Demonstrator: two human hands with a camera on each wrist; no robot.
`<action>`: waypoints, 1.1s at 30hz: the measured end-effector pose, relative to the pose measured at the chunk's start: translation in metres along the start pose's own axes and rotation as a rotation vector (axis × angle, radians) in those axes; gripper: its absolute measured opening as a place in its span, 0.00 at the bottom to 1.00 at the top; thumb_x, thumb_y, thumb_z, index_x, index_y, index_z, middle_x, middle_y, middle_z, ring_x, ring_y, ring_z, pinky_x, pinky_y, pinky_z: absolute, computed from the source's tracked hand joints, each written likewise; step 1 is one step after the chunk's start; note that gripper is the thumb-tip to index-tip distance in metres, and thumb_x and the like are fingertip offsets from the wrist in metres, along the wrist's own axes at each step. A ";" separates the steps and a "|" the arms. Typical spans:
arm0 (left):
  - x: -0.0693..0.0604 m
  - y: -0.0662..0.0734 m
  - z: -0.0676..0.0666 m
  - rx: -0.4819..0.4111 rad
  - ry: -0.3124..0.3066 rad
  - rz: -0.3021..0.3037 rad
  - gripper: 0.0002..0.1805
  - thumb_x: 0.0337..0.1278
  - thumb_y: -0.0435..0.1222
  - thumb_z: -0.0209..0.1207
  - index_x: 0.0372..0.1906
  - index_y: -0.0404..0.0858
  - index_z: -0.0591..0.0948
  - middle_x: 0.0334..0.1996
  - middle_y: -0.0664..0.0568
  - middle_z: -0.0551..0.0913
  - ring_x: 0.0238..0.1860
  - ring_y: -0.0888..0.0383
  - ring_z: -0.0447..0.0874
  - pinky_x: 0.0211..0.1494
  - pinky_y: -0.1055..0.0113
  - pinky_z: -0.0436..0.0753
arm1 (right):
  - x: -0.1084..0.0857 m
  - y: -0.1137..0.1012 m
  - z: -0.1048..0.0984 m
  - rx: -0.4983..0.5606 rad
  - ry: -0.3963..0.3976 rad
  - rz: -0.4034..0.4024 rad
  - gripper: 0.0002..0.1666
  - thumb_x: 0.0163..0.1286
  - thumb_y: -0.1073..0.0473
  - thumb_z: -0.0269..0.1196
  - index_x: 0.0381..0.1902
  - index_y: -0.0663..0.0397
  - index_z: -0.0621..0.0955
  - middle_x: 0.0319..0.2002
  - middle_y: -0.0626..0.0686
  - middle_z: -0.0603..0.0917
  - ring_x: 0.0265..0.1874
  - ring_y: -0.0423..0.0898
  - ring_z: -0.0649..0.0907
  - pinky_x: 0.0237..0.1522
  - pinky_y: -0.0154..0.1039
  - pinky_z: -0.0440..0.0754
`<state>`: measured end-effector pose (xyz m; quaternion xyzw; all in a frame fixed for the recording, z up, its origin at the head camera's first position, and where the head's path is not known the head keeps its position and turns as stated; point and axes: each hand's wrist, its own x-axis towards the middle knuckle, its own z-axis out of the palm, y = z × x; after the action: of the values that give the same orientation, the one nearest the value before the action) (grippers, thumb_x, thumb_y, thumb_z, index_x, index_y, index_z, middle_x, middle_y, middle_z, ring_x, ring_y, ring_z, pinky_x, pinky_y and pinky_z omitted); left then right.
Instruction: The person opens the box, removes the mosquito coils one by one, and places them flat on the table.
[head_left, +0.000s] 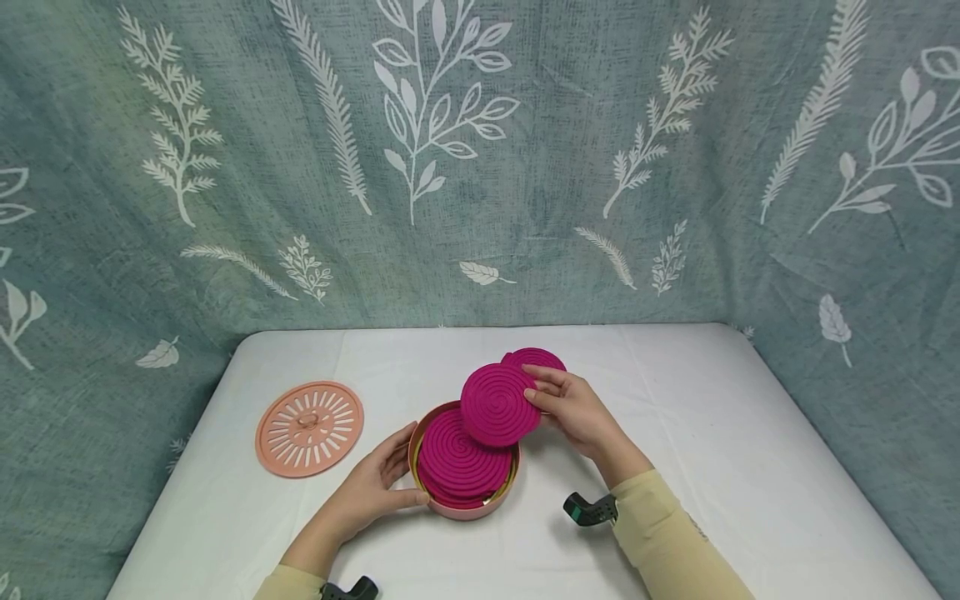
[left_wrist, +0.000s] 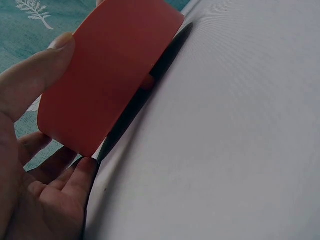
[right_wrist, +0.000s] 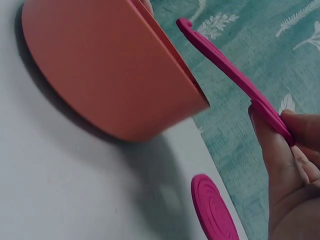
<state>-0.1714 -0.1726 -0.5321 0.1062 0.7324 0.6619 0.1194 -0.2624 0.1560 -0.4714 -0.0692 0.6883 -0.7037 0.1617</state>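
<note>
My right hand [head_left: 577, 412] pinches a magenta spiral coaster [head_left: 497, 406] by its right edge, thumb on one face and fingers on the other. The coaster is tilted above the far right rim of a round orange container [head_left: 467, 512]. Inside the container lies a stack of similar magenta coasters [head_left: 459, 460]. My left hand [head_left: 367, 490] holds the container at its left side, thumb on the near wall and fingers around the far left. In the right wrist view, the held coaster [right_wrist: 230, 70] appears edge-on, with another coaster [right_wrist: 214, 207] flat on the table.
An orange slotted lid [head_left: 307, 425] with a small handle lies on the white table [head_left: 750, 467], left of the container. The coaster on the table [head_left: 542, 358] sits behind my right hand. A leaf-patterned teal cloth [head_left: 540, 250] stands at the back and sides.
</note>
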 end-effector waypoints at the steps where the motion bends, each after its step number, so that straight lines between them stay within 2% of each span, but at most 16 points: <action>1: 0.000 0.000 0.000 0.003 0.002 -0.001 0.58 0.35 0.37 0.81 0.76 0.50 0.61 0.71 0.54 0.65 0.71 0.59 0.62 0.69 0.73 0.68 | 0.000 0.000 -0.002 0.010 0.010 0.003 0.30 0.71 0.65 0.62 0.70 0.53 0.71 0.52 0.60 0.82 0.36 0.43 0.86 0.38 0.36 0.89; 5: 0.000 -0.001 0.000 0.009 0.005 0.000 0.58 0.35 0.37 0.81 0.75 0.51 0.61 0.71 0.54 0.65 0.71 0.59 0.62 0.69 0.73 0.68 | -0.002 0.002 -0.012 0.031 0.035 -0.009 0.32 0.72 0.65 0.62 0.71 0.56 0.69 0.52 0.59 0.82 0.37 0.43 0.86 0.41 0.38 0.89; 10: 0.001 -0.003 0.000 0.014 0.008 0.000 0.59 0.34 0.38 0.81 0.75 0.52 0.61 0.71 0.54 0.65 0.71 0.58 0.62 0.69 0.73 0.68 | -0.003 0.005 -0.027 0.044 0.084 -0.029 0.32 0.72 0.65 0.62 0.72 0.57 0.68 0.48 0.56 0.82 0.36 0.41 0.85 0.38 0.36 0.89; 16: 0.001 -0.004 0.000 0.018 0.005 0.000 0.59 0.33 0.39 0.81 0.76 0.52 0.60 0.72 0.53 0.64 0.72 0.58 0.62 0.69 0.73 0.68 | -0.006 0.003 -0.045 0.068 0.140 -0.030 0.33 0.72 0.65 0.62 0.72 0.59 0.67 0.49 0.58 0.82 0.37 0.43 0.87 0.39 0.38 0.90; 29: 0.001 -0.001 0.000 0.001 0.009 -0.008 0.59 0.33 0.37 0.81 0.76 0.51 0.61 0.71 0.53 0.65 0.72 0.58 0.62 0.69 0.73 0.68 | -0.007 0.006 -0.082 0.085 0.206 -0.026 0.35 0.73 0.63 0.60 0.75 0.60 0.62 0.47 0.54 0.84 0.35 0.40 0.86 0.36 0.32 0.89; 33: 0.001 0.000 0.000 0.005 0.007 -0.013 0.59 0.33 0.38 0.82 0.76 0.50 0.61 0.72 0.53 0.64 0.72 0.58 0.61 0.69 0.74 0.68 | -0.007 0.008 -0.090 0.102 0.227 -0.018 0.37 0.73 0.64 0.61 0.75 0.61 0.60 0.43 0.51 0.84 0.31 0.38 0.85 0.31 0.29 0.87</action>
<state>-0.1719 -0.1726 -0.5324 0.0992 0.7353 0.6594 0.1210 -0.2840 0.2430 -0.4822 0.0129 0.6650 -0.7425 0.0796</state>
